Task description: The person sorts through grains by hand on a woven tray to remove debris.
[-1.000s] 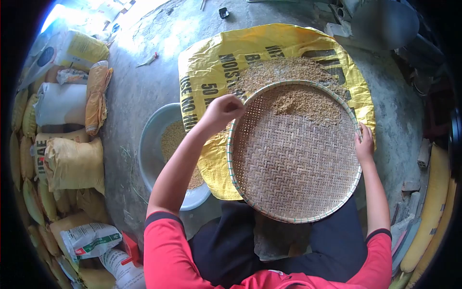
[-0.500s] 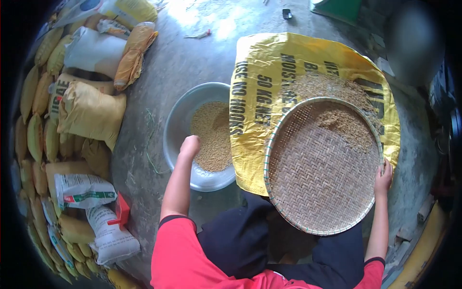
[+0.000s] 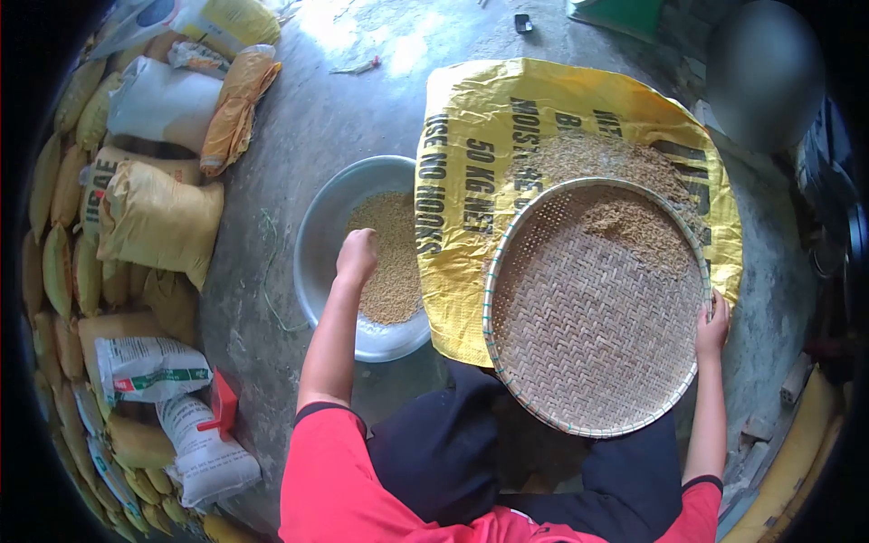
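A round woven basket (image 3: 588, 335) with grain (image 3: 638, 235) near its far side rests over my lap and the near part of a yellow sack (image 3: 466, 299). My right hand (image 3: 713, 326) grips the basket's right rim. Over the left part of a metal basin (image 3: 317, 299) is my left hand (image 3: 358, 256), its fingers curled closed beside the grain (image 3: 394, 271) in the basin; whatever they hold, if anything, is hidden. More grain and husks (image 3: 588, 158) lie on the yellow sack beyond the basket.
Stacked full sacks (image 3: 68, 262) line the left side, with a red scoop (image 3: 222, 405) by a white sack (image 3: 204, 448). A small black object (image 3: 523, 23) lies on the floor at the top. Yellow sacks (image 3: 797, 457) lie at the lower right.
The view has shifted slightly, so most things appear a little further left. My left hand has moved a little forward over the basin. My right hand still holds the rim.
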Demonstrator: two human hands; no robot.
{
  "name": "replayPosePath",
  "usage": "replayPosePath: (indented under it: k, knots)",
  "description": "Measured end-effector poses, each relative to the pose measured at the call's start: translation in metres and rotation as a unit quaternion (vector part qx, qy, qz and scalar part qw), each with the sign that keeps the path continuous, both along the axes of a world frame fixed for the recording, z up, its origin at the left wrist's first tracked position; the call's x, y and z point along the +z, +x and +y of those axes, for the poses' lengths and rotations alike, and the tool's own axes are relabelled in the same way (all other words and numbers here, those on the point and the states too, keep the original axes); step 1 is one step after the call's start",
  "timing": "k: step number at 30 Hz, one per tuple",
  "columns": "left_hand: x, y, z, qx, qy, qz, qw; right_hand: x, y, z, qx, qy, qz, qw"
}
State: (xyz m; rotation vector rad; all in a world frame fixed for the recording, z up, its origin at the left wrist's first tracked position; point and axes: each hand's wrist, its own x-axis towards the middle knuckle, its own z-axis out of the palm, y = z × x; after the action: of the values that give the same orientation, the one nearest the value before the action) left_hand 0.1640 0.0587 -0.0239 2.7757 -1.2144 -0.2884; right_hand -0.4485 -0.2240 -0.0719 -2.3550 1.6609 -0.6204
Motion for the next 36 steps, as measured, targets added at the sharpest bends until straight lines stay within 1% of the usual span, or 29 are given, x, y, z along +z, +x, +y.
replayPosePath:
  k: [2,3,5,6,8,9,10,11,12,13,14,15,17,18,19,21,23,25,29,32,34,35,36]
  knots:
    - [0.020,-0.013,-0.020,0.008,-0.122,-0.039,0.992,0.006,0.004,0.003,-0.009,0.004,0.003,1.000]
    - [0.030,-0.020,-0.034,-0.002,-0.124,-0.034,0.992,0.009,0.007,0.004,-0.007,0.007,0.003,1.000]
    - [0.052,-0.035,-0.066,-0.103,-0.243,0.003,0.965,0.012,0.009,0.004,-0.026,0.019,0.002,0.999]
    - [0.062,-0.045,-0.083,-0.111,-0.243,0.007,0.964,0.013,0.010,0.005,-0.023,0.019,-0.007,1.000]
    - [0.077,-0.075,-0.123,-0.191,-0.254,0.048,0.947,0.013,0.010,0.006,-0.013,-0.001,-0.008,1.000]
    - [0.079,-0.094,-0.143,-0.215,-0.251,0.094,0.939,0.013,0.010,0.006,-0.023,0.000,-0.005,1.000]
    - [0.076,-0.107,-0.163,-0.301,-0.226,0.091,0.922,0.014,0.011,0.007,-0.020,0.001,-0.008,1.000]
    - [0.071,-0.127,-0.179,-0.285,-0.177,0.165,0.927,0.015,0.012,0.007,-0.016,0.001,-0.011,1.000]
    - [0.072,-0.147,-0.194,-0.324,-0.141,0.184,0.917,0.014,0.012,0.007,-0.014,-0.005,-0.012,1.000]
    - [0.074,-0.163,-0.209,-0.376,-0.062,0.168,0.909,0.013,0.011,0.006,-0.020,-0.004,-0.009,1.000]
    - [0.053,-0.174,-0.220,-0.415,-0.103,0.165,0.889,0.012,0.011,0.006,-0.019,-0.003,-0.013,1.000]
    - [0.037,-0.181,-0.231,-0.418,-0.103,0.169,0.887,0.012,0.011,0.006,-0.017,-0.003,-0.018,1.000]
    - [0.017,-0.194,-0.248,-0.464,-0.101,0.149,0.867,0.018,0.013,0.007,-0.024,0.015,-0.016,0.999]
    - [0.014,-0.199,-0.255,-0.451,-0.071,0.141,0.879,0.017,0.013,0.007,-0.024,0.017,-0.021,0.999]
    - [0.012,-0.203,-0.261,-0.452,-0.069,0.141,0.878,0.016,0.012,0.007,-0.024,0.020,-0.028,0.999]
    - [0.012,-0.209,-0.270,-0.475,-0.027,0.103,0.874,0.014,0.011,0.007,-0.025,0.017,-0.031,0.999]
    - [0.012,-0.216,-0.269,-0.473,-0.033,0.096,0.875,0.016,0.012,0.007,-0.022,0.020,-0.034,0.999]
    - [0.003,-0.219,-0.270,-0.464,-0.073,0.080,0.879,0.019,0.014,0.008,-0.032,0.028,-0.030,0.999]
    - [0.002,-0.218,-0.268,-0.478,-0.057,0.044,0.876,0.018,0.013,0.008,-0.037,0.034,-0.037,0.998]
    - [0.011,-0.212,-0.264,-0.486,-0.043,0.051,0.872,0.014,0.011,0.007,-0.032,0.027,-0.042,0.998]
    - [0.019,-0.205,-0.257,-0.449,-0.084,0.104,0.883,0.015,0.012,0.008,-0.037,0.029,-0.043,0.998]
    - [0.023,-0.201,-0.251,-0.449,-0.083,0.104,0.884,0.016,0.013,0.008,-0.040,0.030,-0.043,0.998]
    - [0.031,-0.197,-0.243,-0.420,-0.106,0.147,0.889,0.017,0.013,0.008,-0.038,0.031,-0.043,0.998]
